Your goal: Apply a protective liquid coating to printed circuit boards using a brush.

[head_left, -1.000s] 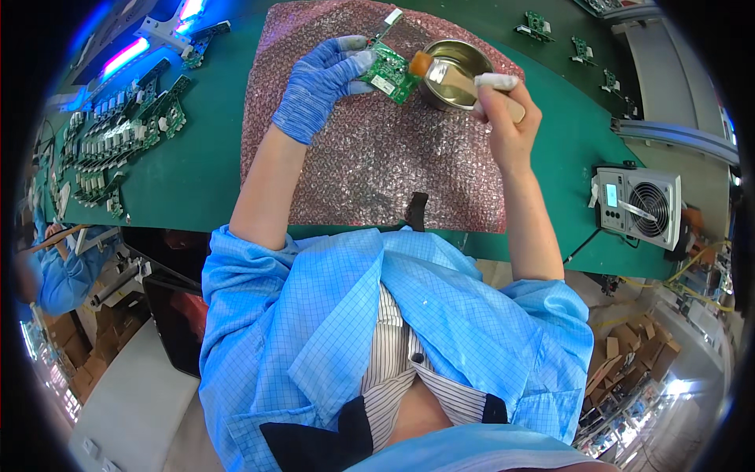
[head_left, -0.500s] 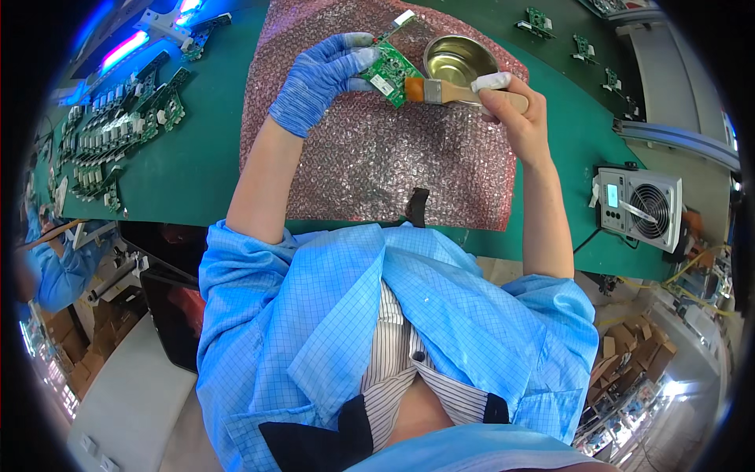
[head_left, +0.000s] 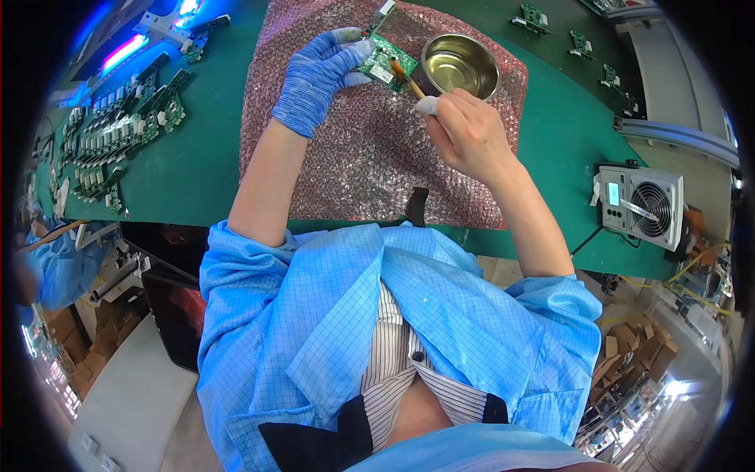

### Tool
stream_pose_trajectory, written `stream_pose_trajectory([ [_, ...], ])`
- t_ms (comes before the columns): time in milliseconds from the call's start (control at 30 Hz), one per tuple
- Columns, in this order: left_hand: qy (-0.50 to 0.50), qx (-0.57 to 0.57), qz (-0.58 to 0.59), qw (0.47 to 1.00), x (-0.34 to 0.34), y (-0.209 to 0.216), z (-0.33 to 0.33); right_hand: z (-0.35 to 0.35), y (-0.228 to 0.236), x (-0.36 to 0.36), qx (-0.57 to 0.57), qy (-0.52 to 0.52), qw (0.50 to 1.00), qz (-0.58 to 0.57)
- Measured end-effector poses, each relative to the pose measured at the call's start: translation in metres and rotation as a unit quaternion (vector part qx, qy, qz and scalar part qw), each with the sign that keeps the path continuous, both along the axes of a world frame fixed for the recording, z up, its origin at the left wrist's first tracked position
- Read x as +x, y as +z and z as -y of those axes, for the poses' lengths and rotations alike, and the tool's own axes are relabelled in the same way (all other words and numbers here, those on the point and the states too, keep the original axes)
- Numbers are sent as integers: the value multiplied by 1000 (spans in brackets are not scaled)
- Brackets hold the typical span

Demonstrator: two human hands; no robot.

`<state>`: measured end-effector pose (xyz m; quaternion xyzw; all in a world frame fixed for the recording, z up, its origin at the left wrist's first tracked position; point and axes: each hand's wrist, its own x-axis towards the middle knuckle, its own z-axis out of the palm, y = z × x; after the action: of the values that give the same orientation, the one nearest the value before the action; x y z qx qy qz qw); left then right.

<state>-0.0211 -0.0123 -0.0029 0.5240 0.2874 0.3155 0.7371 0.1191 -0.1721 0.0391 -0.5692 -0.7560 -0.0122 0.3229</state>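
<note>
My left hand (head_left: pixel 322 75), in a blue knit glove with pale fingertips, grips the left edge of a green circuit board (head_left: pixel 391 61). A white connector sticks up at the board's far end. My right hand (head_left: pixel 472 130), bare but for white covers on fingertips, is closed round the handle of a brush (head_left: pixel 407 80). The bristles touch or hover just over the board's right part; I cannot tell which. Part of the handle is hidden by my fingers. Just beyond my right hand stands a round metal bowl (head_left: pixel 460 67) with clear yellowish liquid.
Pinkish bubble wrap (head_left: pixel 377 173) covers the middle of the green table (head_left: pixel 197 177). Several circuit boards (head_left: pixel 118 130) stand in rows at the left, others (head_left: pixel 582 45) at the far right. A small fan unit (head_left: pixel 641 206) sits at the right edge. Another person's blue sleeve (head_left: pixel 67 263) shows at far left.
My right hand has moved left and turned, so the brush now points steeply up-left at the board instead of lying sideways. The board in my left hand has tilted and shifted slightly.
</note>
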Motion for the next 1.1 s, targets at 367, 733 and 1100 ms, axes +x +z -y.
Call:
stream_pose_trajectory([
  [367,3,-31,24,999,3,4,-24,9,6,36,9,-170,931,-323],
  [733,157,-113,-54,980,10,-52,-165,-22,-43,150,71,-360,874,-318],
  [1100,354,-61,-15,933,6,-56,-237,-86,-74,231,-33,-408,912,21],
])
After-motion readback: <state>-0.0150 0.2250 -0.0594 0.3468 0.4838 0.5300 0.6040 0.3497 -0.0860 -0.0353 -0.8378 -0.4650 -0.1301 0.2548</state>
